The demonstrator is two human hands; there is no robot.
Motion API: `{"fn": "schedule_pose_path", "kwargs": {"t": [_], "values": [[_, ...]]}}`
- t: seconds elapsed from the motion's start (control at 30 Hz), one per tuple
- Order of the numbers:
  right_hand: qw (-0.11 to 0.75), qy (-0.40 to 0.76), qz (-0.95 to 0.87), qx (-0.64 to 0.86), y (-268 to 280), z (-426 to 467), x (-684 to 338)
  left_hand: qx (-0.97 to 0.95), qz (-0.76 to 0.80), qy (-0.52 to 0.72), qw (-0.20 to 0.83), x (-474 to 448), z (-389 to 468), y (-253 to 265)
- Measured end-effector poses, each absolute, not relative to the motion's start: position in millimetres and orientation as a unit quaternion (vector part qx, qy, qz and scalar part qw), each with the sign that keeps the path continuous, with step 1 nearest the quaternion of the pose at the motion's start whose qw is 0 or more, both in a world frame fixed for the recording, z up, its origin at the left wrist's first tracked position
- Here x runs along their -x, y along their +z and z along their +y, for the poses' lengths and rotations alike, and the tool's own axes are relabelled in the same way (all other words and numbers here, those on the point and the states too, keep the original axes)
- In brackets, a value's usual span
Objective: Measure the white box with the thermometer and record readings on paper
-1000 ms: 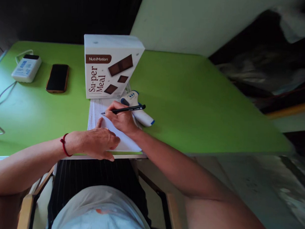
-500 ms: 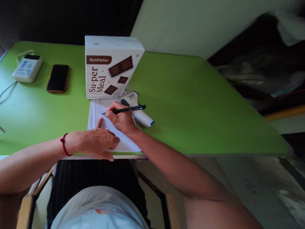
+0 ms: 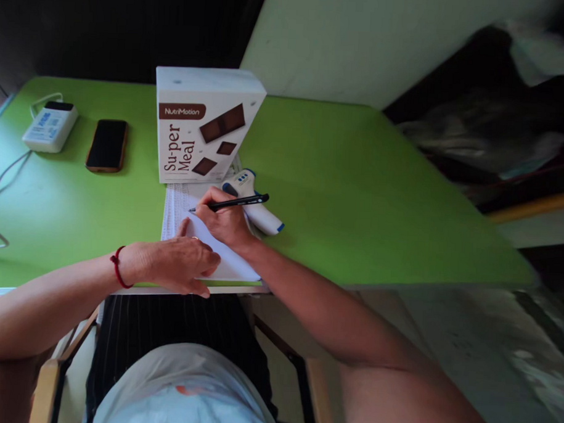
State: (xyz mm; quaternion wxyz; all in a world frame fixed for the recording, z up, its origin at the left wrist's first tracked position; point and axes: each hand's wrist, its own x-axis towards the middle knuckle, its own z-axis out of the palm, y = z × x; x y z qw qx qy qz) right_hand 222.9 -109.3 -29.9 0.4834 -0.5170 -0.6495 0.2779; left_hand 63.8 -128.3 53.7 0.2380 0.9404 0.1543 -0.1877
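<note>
My right hand (image 3: 223, 222) is closed around a black pen (image 3: 240, 201), its tip at the paper by the edge of a white sheet (image 3: 236, 266). Under that sheet lies a page with dense small writing (image 3: 171, 211), partly covered. My left hand (image 3: 181, 263), with a red cord bracelet at the wrist, rests on the white sheet with its fingers apart and the index finger stretched toward the pen tip. A white and blue infrared thermometer (image 3: 263, 218) lies just right of my right hand. Behind the papers stands a white "Su-per Meal" box (image 3: 182, 143).
On the green table (image 3: 338, 195) a phone (image 3: 107, 145) lies left of the box. Farther left is a white device (image 3: 51, 126) with a cable (image 3: 8, 172). A pale wall (image 3: 338, 47) rises behind the table. Chair armrests flank my lap.
Both hands and the pen stay in nearly the same place. The whole view has shifted very slightly.
</note>
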Motion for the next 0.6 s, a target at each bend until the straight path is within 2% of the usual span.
{"fn": "schedule_pose_path", "kwargs": {"t": [0.3, 0.6], "values": [[0.527, 0.259, -0.623, 0.517, -31.3, -108.3, -222.5, -0.947, 0.151, -0.147, 0.241, -61.7, -128.8, 52.9], [0.519, 0.259, -0.625, 0.523, -30.0, -108.8, -222.6, -0.942, 0.157, -0.158, 0.252, -62.0, -128.9, 55.8]]}}
